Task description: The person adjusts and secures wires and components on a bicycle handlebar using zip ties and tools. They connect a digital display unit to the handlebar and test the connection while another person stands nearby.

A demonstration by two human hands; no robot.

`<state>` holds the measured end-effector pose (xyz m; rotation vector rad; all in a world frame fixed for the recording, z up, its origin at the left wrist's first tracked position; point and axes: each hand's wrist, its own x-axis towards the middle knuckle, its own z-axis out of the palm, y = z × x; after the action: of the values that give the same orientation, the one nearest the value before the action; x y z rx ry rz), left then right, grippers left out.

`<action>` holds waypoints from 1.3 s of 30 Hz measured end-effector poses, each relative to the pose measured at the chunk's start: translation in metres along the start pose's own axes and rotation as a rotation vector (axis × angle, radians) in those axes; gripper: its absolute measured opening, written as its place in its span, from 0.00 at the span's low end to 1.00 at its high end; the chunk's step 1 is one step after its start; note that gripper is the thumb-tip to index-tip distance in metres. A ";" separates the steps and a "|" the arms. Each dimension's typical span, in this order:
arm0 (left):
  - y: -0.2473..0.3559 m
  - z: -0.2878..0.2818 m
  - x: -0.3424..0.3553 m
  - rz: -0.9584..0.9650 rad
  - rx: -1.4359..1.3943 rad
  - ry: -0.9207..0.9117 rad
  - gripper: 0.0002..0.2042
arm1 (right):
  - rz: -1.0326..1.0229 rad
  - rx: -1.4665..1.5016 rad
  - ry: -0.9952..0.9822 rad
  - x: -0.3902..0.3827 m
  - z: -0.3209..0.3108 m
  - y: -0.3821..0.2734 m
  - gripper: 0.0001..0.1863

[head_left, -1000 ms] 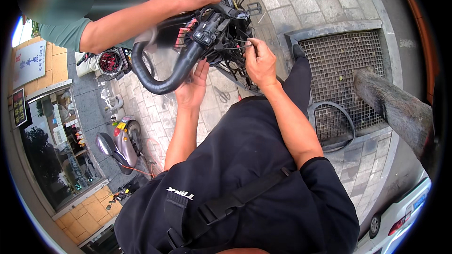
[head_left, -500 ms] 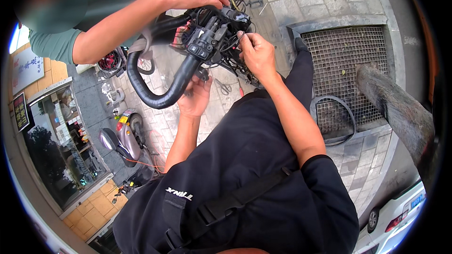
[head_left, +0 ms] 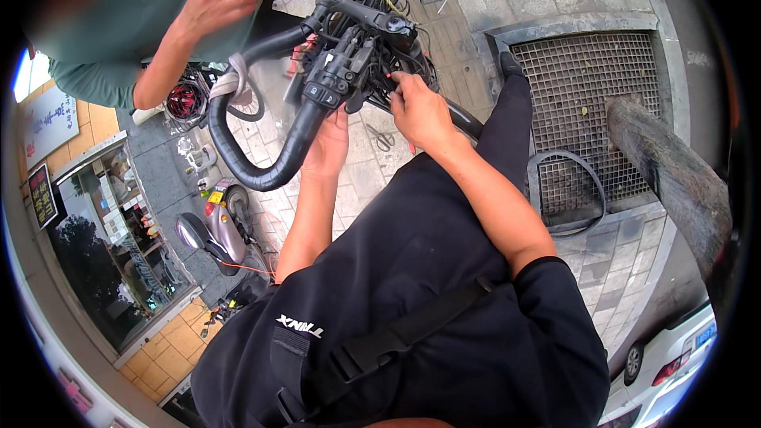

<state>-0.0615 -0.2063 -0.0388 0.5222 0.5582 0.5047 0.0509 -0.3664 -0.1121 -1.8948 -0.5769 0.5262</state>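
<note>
A black wrapped, curved handlebar (head_left: 265,177) stands before me, with a black switch unit (head_left: 325,97) on its grip. Bunched thin wires (head_left: 379,83) hang around the middle of the bar. My left hand (head_left: 328,147) reaches up beneath the switch unit; the bar and unit hide its fingers. On the other side, my right hand (head_left: 422,115) is at the wires, thumb and fingers bent together in a pinch. What lies between those fingertips is too small to name.
Across the handlebar is a co-worker in a green shirt (head_left: 143,0), one hand (head_left: 226,1) raised beside it. Scissors (head_left: 382,138) lie on the paving. A floor grate (head_left: 590,79), a wooden post (head_left: 674,166), a black hoop (head_left: 598,182) and a parked scooter (head_left: 222,230) are around.
The co-worker's hand has come off the handlebar and drawn back left. My left hand has gone up behind the switch unit. My right hand has shifted slightly left and down.
</note>
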 end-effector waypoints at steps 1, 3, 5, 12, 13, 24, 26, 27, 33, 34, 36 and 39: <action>-0.003 0.004 0.004 0.013 0.004 -0.020 0.17 | -0.031 -0.091 0.017 -0.002 0.004 0.003 0.17; -0.006 0.005 0.010 0.032 0.008 -0.030 0.17 | -0.096 -0.274 0.046 -0.005 0.007 0.004 0.17; -0.009 0.001 0.014 0.042 0.008 -0.010 0.17 | -0.104 -0.395 -0.069 -0.007 0.002 0.002 0.16; -0.013 0.020 0.022 0.043 0.078 0.009 0.18 | -0.290 -0.484 -0.076 -0.025 -0.012 0.020 0.15; -0.012 0.018 0.022 0.040 0.082 0.011 0.18 | -0.302 -0.513 -0.096 -0.028 -0.013 0.023 0.17; -0.019 0.005 0.023 0.060 0.245 0.040 0.15 | -0.274 -0.428 -0.124 -0.033 -0.011 0.028 0.23; -0.019 0.018 0.023 0.047 0.243 0.052 0.14 | -0.242 -0.285 -0.037 -0.029 -0.003 0.030 0.19; -0.019 0.014 0.024 0.050 0.239 0.049 0.13 | -0.227 -0.212 0.004 -0.026 -0.002 0.023 0.17; -0.017 0.008 0.024 0.059 0.245 0.094 0.10 | -0.046 -0.219 0.033 -0.002 0.004 0.000 0.13; -0.016 0.007 0.025 0.063 0.259 0.106 0.10 | -0.047 -0.216 0.045 0.002 0.004 0.000 0.13; -0.014 0.008 0.024 0.070 0.274 0.125 0.10 | -0.049 -0.209 0.066 0.008 0.005 -0.001 0.13; -0.012 0.010 0.023 0.074 0.271 0.147 0.11 | 0.023 -0.192 -0.044 0.012 0.001 -0.004 0.12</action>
<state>-0.0346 -0.2054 -0.0467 0.7705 0.7555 0.5438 0.0591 -0.3567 -0.1104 -2.0778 -0.6544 0.5447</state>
